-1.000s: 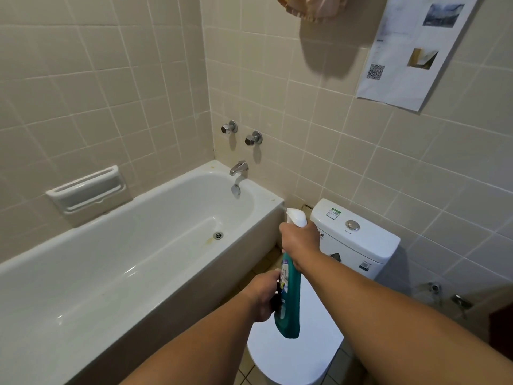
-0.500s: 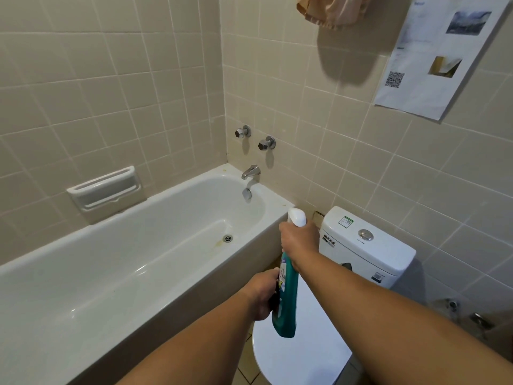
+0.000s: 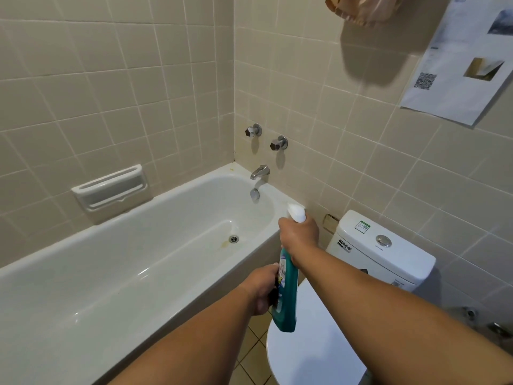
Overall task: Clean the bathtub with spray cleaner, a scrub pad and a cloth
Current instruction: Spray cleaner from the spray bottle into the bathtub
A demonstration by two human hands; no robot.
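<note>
Fingers of my right hand (image 3: 299,237) are curled tight round the neck of the spray bottle (image 3: 286,298), just under its white nozzle (image 3: 296,213). The back of the hand faces me, so I cannot tell whether a finger sits on the trigger. My left hand (image 3: 262,290) wraps round the lower part of the green body from the left, thumb and fingers closed on it.

The bottle hangs upright between the two hands, above the gap where the near edge of the bathtub (image 3: 133,268) meets the toilet lid (image 3: 311,345). Its nozzle reaches up level with the tub's right end, below the spout (image 3: 260,172).

The tub looks dry and bare to me, with a yellowish stain (image 3: 224,243) just left of the drain (image 3: 234,239). So I judge this the very first step: getting the cleaner ready, with no spraying begun. I see neither the scrub pad nor the cloth.

Next, I think, the nozzle must point left and down into the tub. One hand can then let go while the other squeezes the trigger, starting at the stain near the drain.
</note>
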